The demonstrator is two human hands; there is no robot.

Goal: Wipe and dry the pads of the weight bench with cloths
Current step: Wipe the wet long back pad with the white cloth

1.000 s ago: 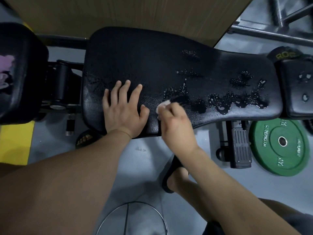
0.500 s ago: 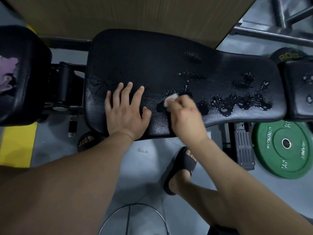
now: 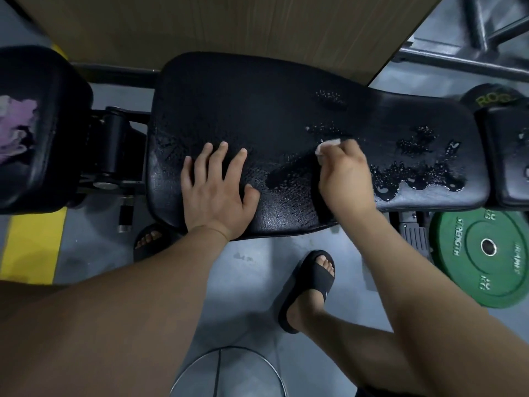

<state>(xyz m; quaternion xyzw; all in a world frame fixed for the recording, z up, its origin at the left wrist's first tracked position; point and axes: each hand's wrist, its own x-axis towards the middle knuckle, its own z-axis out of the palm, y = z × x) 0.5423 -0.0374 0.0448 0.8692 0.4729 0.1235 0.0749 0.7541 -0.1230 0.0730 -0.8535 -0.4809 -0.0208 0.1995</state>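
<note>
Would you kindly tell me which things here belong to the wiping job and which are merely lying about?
Job: bench pad, puddled water, white cloth gripped by right hand, left hand flat on pad.
Lying about: green weight plate, grey rack frame.

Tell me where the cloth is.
In the head view, the cloth is gripped in the right hand on the pad, right of centre, just left of the puddle.
</note>
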